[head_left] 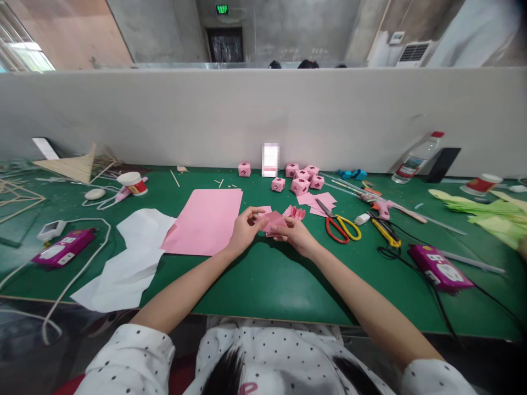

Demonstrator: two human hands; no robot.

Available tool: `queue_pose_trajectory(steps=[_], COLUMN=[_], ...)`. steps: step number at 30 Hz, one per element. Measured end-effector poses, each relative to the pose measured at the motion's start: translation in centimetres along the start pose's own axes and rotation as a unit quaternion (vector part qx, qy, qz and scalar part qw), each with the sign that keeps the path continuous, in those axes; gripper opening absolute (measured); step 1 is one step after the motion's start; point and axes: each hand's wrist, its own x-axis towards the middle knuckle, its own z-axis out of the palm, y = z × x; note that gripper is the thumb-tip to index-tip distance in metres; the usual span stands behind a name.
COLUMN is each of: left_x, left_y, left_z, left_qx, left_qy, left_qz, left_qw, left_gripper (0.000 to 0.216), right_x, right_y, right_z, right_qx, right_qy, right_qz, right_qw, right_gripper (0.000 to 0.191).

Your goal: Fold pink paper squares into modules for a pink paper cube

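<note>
Between my two hands, over the green table, is a small piece of pink paper [274, 220]. My left hand [247, 224] pinches its left side, and my right hand [294, 233] grips its right side. Right behind my right hand lie several folded pink paper pieces [295, 212]. Flat pink paper squares [323, 203] are spread a little farther off. Several finished-looking pink paper cubes [301, 185] stand grouped near the partition, with a single pink cube [244, 169] apart to the left. A large pink sheet [209, 219] lies left of my left hand.
Scissors [340, 226] with red and yellow handles and a yellow utility knife [386, 232] lie to the right. A pink glue gun [382, 207], a water bottle [418, 158] and a purple pack [439, 267] are farther right. White paper [123, 269] lies left; a grey partition [185, 120] stands behind.
</note>
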Motion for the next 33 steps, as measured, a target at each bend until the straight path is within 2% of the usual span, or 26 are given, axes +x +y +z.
queue_pose_trajectory(steps=[4,11,18,20,25,33], left_x=[0.0,-0.2,-0.5,-0.6,-0.4,0.0], left_y=[-0.1,-0.2,0.3,0.6,0.9,0.6], left_z=[0.0,0.2,0.4,0.5,0.8,0.7], left_qx=[-0.009,0.013,0.013,-0.009,-0.149,-0.161], left_qy=[-0.007,-0.036,-0.073,-0.077,-0.065,-0.042], left_qz=[-0.007,0.003,-0.014,-0.024,-0.107,-0.111], left_qw=[1.000,0.999,0.997,0.997,0.981,0.980], left_gripper=[0.037,0.031,0.031,0.034,0.040,0.036], right_x=[0.2,0.5,0.4,0.4,0.5,0.5], right_y=[0.0,0.1,0.0,0.0,0.1,0.1], right_z=[0.0,-0.3,-0.1,-0.1,-0.3,-0.3], right_qx=[0.040,-0.003,0.051,0.079,0.110,0.112], right_qy=[0.015,0.044,0.039,0.040,0.028,0.025], right_qz=[-0.006,-0.057,-0.049,-0.043,-0.048,-0.052], right_qw=[0.999,0.997,0.997,0.995,0.992,0.992], right_gripper=[0.039,0.042,0.039,0.035,0.032,0.028])
